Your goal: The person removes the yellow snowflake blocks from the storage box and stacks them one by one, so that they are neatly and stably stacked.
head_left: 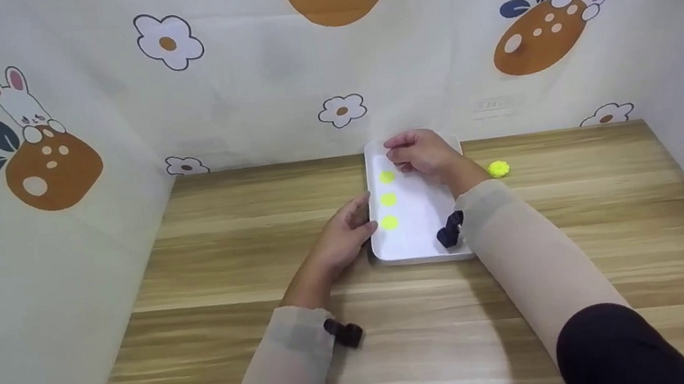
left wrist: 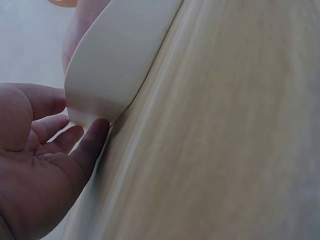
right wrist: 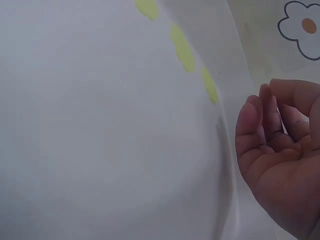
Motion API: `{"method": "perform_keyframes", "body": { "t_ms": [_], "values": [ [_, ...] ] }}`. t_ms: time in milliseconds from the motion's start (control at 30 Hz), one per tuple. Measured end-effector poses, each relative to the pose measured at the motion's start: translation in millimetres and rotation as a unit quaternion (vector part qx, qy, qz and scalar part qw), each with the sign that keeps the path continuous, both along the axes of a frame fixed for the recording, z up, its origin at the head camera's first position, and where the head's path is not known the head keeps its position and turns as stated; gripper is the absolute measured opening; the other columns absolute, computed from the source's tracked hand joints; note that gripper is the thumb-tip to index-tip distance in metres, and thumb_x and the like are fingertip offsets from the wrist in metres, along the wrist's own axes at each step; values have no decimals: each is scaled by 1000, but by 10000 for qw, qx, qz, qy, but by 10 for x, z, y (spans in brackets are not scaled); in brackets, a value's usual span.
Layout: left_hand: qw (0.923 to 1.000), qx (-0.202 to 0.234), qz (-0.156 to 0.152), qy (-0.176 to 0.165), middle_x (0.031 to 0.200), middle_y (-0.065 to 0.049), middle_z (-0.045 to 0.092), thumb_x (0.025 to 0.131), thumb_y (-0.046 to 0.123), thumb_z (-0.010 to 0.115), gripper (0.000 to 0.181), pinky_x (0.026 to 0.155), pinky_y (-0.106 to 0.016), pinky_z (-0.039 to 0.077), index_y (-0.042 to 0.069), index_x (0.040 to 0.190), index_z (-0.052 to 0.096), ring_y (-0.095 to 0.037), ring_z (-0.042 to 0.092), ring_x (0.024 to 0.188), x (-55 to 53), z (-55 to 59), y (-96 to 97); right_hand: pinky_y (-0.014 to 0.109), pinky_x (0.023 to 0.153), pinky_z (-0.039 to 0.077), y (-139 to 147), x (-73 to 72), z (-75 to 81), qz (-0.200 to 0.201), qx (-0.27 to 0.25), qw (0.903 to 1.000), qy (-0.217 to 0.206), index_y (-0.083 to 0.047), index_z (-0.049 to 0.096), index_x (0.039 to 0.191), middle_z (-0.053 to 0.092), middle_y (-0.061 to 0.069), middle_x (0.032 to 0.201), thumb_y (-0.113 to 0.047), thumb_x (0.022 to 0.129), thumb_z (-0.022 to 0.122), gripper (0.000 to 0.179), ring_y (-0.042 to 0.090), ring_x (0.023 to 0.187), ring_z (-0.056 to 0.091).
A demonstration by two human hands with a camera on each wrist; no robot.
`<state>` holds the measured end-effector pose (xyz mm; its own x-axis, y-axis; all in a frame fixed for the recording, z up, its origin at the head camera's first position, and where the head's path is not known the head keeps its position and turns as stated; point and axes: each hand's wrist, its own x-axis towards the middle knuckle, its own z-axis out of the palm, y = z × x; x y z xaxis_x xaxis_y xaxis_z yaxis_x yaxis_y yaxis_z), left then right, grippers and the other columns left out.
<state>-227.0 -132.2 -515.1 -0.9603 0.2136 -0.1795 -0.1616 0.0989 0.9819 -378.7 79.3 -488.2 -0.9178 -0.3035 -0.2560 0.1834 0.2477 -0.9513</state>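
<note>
A white rectangular tray (head_left: 424, 227) lies on the table against the back wall. Three flat yellow pieces (head_left: 388, 199) line its left side, with scalloped edges in the right wrist view. My left hand (head_left: 341, 235) is beside the tray's left wall. There, in the left wrist view, its thumb (left wrist: 97, 137) and index finger touch the tray's outer side. Over the tray's far end hangs my right hand (head_left: 420, 153), beyond the farthest yellow piece. Its fingers (right wrist: 250, 117) are loosely bent with the tips close together, and no object shows between them.
A small bright yellow bumpy clump (head_left: 499, 168) sits on the wooden table (head_left: 242, 246) to the right of the tray, close to my right forearm. Patterned cloth walls (head_left: 247, 91) stand behind the table and at both sides. Black wrist cameras (head_left: 345, 333) stick out from both sleeves.
</note>
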Motion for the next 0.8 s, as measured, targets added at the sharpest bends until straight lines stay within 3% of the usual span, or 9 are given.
{"method": "perform_keyframes", "body": {
  "t_ms": [233,333,633,800],
  "values": [
    [10000,6,-34,40,170,-17,43,106,4,60,64,129,-44,40,13,166,39,-30,43,159,2,11,-3,32,102,58,-17,6,-95,170,258,9994,-150,-8,69,137,72,11,134,-7,99,73,38,18,112,66],
    [10000,-16,-29,52,170,-18,43,106,5,59,64,129,-44,40,12,166,39,-31,43,158,1,11,-7,32,107,56,-14,9,-119,270,305,9991,-126,-8,68,137,71,11,137,-4,98,71,39,20,118,66],
    [9999,87,-64,-4,170,-20,42,106,3,59,64,128,-45,42,12,166,39,-32,44,158,-1,18,-1,22,95,54,-1,-12,-171,475,584,9971,91,-6,69,133,71,8,130,8,89,73,47,18,115,62],
    [9999,130,-61,-59,170,-20,41,106,2,59,64,128,-45,42,12,166,39,-32,42,159,-1,17,4,23,94,53,-11,-27,-180,572,877,9944,172,-9,71,128,70,6,125,10,85,79,48,19,110,59]
  ]
}}
